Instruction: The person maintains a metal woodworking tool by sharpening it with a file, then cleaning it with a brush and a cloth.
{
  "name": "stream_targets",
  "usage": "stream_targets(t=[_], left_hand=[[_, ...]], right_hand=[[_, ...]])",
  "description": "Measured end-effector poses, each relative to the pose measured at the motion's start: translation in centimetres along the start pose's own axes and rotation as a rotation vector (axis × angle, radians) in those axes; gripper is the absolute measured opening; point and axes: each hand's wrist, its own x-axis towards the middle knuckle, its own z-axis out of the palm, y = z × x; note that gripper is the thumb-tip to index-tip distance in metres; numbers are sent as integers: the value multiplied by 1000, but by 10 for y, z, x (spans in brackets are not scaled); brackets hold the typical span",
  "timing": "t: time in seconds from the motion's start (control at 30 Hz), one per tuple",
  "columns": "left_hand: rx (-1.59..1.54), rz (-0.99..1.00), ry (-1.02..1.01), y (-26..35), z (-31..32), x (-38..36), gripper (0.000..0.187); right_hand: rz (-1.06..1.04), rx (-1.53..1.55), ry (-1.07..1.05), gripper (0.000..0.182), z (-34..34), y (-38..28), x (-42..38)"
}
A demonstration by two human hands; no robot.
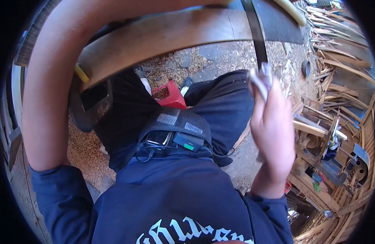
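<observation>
My right hand (273, 128), slightly blurred, is closed around the near end of a long dark flat bar (258, 40). A pale grey, shiny piece (264, 79) shows at its grip, and I cannot make out its exact kind. The bar runs up across a curved wooden board (175, 34), which spans the top of the view above my lap. My left arm (49, 93) arches over the board's left part. The left hand itself lies beyond the top edge, out of sight.
A red plastic stool (170, 94) stands between my feet amid wood shavings (183, 61). A dark metal frame (91, 101) hangs at the board's left end. Wood offcuts (342, 61) are heaped at right, above a cluttered wooden bench (317, 191). A mesh pouch (175, 132) rests at my waist.
</observation>
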Motion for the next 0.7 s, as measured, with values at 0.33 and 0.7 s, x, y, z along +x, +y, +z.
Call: stream_targets(t=[0.33, 0.7], left_hand=[[140, 3, 30, 27, -5, -5, 15], [32, -267, -68, 42, -5, 17, 17]], right_hand=[[88, 53, -27, 14, 3, -8, -3], [7, 42, 24, 14, 5, -4, 4]])
